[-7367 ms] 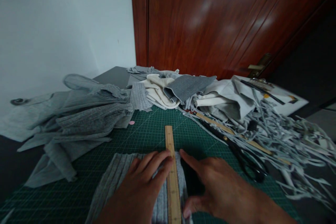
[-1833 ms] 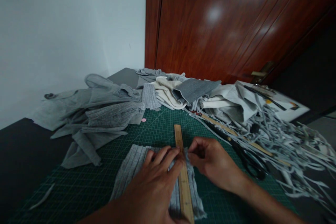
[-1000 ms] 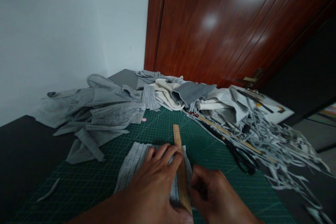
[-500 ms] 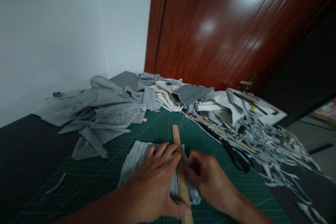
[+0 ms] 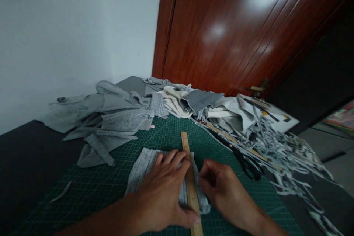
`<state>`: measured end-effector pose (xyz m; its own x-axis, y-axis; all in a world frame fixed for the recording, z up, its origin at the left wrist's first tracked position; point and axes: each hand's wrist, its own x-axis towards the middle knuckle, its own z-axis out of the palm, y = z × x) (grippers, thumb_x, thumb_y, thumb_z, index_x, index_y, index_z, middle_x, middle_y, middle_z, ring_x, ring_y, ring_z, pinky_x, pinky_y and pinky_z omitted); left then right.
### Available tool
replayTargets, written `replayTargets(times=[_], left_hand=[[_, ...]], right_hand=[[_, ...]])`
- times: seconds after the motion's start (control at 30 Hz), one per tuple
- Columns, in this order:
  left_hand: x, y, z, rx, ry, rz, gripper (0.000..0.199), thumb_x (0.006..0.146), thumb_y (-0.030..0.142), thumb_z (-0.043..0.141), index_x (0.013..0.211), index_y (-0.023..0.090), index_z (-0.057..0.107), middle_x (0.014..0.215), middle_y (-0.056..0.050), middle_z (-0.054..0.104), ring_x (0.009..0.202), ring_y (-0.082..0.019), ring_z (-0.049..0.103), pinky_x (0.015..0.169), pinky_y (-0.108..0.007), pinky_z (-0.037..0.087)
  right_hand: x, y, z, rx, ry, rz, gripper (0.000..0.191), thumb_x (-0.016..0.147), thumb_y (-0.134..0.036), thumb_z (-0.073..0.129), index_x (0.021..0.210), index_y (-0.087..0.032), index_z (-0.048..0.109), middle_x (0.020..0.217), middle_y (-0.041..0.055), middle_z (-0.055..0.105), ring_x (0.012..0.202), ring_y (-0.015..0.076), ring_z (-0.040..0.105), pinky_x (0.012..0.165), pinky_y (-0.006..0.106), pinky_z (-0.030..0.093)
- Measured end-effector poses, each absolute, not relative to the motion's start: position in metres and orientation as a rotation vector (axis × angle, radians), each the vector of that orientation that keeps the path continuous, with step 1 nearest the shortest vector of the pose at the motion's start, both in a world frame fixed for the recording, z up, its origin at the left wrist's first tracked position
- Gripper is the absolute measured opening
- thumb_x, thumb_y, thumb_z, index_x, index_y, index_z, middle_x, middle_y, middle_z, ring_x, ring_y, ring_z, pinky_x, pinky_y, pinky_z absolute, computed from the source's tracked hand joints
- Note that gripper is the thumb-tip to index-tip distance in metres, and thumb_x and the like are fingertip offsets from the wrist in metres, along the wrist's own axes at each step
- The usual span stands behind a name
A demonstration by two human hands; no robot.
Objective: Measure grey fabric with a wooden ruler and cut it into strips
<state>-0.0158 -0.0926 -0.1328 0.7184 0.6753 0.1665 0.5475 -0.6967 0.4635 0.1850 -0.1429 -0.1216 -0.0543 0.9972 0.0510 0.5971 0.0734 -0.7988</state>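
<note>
My left hand (image 5: 163,188) lies spread over a piece of grey ribbed knit fabric (image 5: 141,166). Its fingertips and thumb press on a wooden ruler (image 5: 184,140), which runs lengthwise across the fabric. To the right of the ruler, my right hand (image 5: 221,186) is closed in a pinch, close to the fabric's right edge. A small pale bluish bit shows at those fingertips, too little to name. Beneath the fabric is a green cutting mat (image 5: 163,132) with grid lines.
Grey fabric pieces (image 5: 118,114) are heaped at the back left, more cloth (image 5: 201,99) at the back. Black-handled scissors (image 5: 249,166) lie right, beside tangled fabric strips (image 5: 282,155). A pink disc (image 5: 152,126) and a thin scrap (image 5: 61,192) lie on the mat.
My right hand has shifted slightly right, away from the ruler, still pinched. My left hand and the ruler stay in place.
</note>
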Motion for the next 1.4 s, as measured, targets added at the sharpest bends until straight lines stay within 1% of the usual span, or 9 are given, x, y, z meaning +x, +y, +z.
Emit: replayTargets(times=[0.17, 0.33, 0.47, 0.57, 0.67, 0.83, 1.07, 1.23, 1.4], left_hand=[[-0.016, -0.092, -0.132, 2.545, 0.934, 0.495, 0.101, 0.06, 0.074, 0.084, 0.143, 0.023, 0.057, 0.155, -0.008, 0.052, 0.142, -0.038, 0.044, 0.118, -0.055, 0.032], [-0.016, -0.092, -0.134, 2.548, 0.919, 0.495, 0.105, 0.06, 0.071, 0.084, 0.148, 0.023, 0.052, 0.157, -0.009, 0.05, 0.143, -0.039, 0.042, 0.121, -0.056, 0.028], [-0.016, -0.092, -0.136, 2.562, 0.934, 0.483, 0.103, 0.06, 0.074, 0.084, 0.143, 0.021, 0.057, 0.155, -0.01, 0.052, 0.141, -0.039, 0.044, 0.118, -0.057, 0.033], [-0.016, -0.092, -0.136, 2.568, 0.945, 0.471, 0.104, 0.062, 0.078, 0.081, 0.143, 0.018, 0.058, 0.155, -0.014, 0.053, 0.143, -0.041, 0.043, 0.12, -0.059, 0.031], [-0.017, -0.092, -0.136, 2.562, 0.946, 0.457, 0.104, 0.064, 0.078, 0.079, 0.145, 0.016, 0.057, 0.157, -0.015, 0.051, 0.146, -0.042, 0.04, 0.122, -0.062, 0.028], [-0.016, -0.091, -0.136, 2.556, 0.938, 0.42, 0.108, 0.064, 0.077, 0.08, 0.149, 0.015, 0.053, 0.162, -0.016, 0.045, 0.149, -0.043, 0.037, 0.124, -0.063, 0.025], [-0.016, -0.09, -0.133, 2.566, 0.93, 0.391, 0.109, 0.064, 0.078, 0.08, 0.15, 0.017, 0.053, 0.162, -0.016, 0.045, 0.149, -0.043, 0.037, 0.123, -0.062, 0.027], [-0.016, -0.09, -0.136, 2.562, 0.953, 0.375, 0.109, 0.065, 0.081, 0.077, 0.15, 0.016, 0.053, 0.164, -0.018, 0.042, 0.151, -0.044, 0.035, 0.124, -0.065, 0.023], [-0.016, -0.09, -0.137, 2.584, 0.937, 0.449, 0.107, 0.064, 0.079, 0.078, 0.148, 0.017, 0.054, 0.16, -0.015, 0.048, 0.146, -0.042, 0.041, 0.122, -0.061, 0.029]], right_hand=[[0.182, -0.15, -0.134, -1.615, -1.824, 0.791, 0.014, 0.072, -0.009, 0.056, 0.072, -0.022, 0.052, 0.062, -0.0031, 0.053, 0.056, 0.0128, 0.049, 0.05, 0.026, 0.034], [0.191, -0.173, -0.135, -1.724, -1.951, 0.905, 0.02, 0.064, -0.006, 0.058, 0.067, -0.022, 0.048, 0.057, -0.0054, 0.047, 0.051, 0.0105, 0.043, 0.049, 0.025, 0.028], [0.192, -0.152, -0.118, -1.6, -1.787, 0.869, 0.009, 0.076, -0.016, 0.057, 0.072, -0.022, 0.052, 0.061, -0.0045, 0.048, 0.054, 0.0118, 0.044, 0.048, 0.024, 0.03], [0.19, -0.121, -0.11, -1.531, -1.707, 0.804, 0.008, 0.08, -0.022, 0.058, 0.074, -0.022, 0.054, 0.063, -0.0042, 0.049, 0.056, 0.0127, 0.045, 0.049, 0.024, 0.034], [0.19, -0.097, -0.111, -1.534, -1.772, 0.764, 0.006, 0.079, -0.018, 0.057, 0.074, -0.022, 0.055, 0.064, -0.0033, 0.053, 0.058, 0.0136, 0.049, 0.052, 0.025, 0.038], [0.196, -0.082, -0.119, -1.594, -1.884, 0.738, 0.013, 0.073, -0.008, 0.057, 0.072, -0.021, 0.058, 0.062, -0.0039, 0.056, 0.056, 0.0141, 0.052, 0.051, 0.025, 0.037], [0.192, -0.065, -0.117, -1.668, -1.84, 0.598, 0.015, 0.075, -0.006, 0.059, 0.073, -0.021, 0.06, 0.064, -0.003, 0.059, 0.059, 0.0156, 0.055, 0.054, 0.026, 0.038], [0.187, -0.069, -0.117, -1.693, -1.845, 0.547, 0.019, 0.073, -0.003, 0.058, 0.069, -0.021, 0.058, 0.065, -0.0026, 0.06, 0.06, 0.0162, 0.056, 0.055, 0.026, 0.037], [0.187, -0.081, -0.121, -1.689, -1.856, 0.56, 0.019, 0.074, -0.002, 0.058, 0.071, -0.021, 0.058, 0.064, -0.0036, 0.059, 0.059, 0.0152, 0.054, 0.055, 0.026, 0.036]])
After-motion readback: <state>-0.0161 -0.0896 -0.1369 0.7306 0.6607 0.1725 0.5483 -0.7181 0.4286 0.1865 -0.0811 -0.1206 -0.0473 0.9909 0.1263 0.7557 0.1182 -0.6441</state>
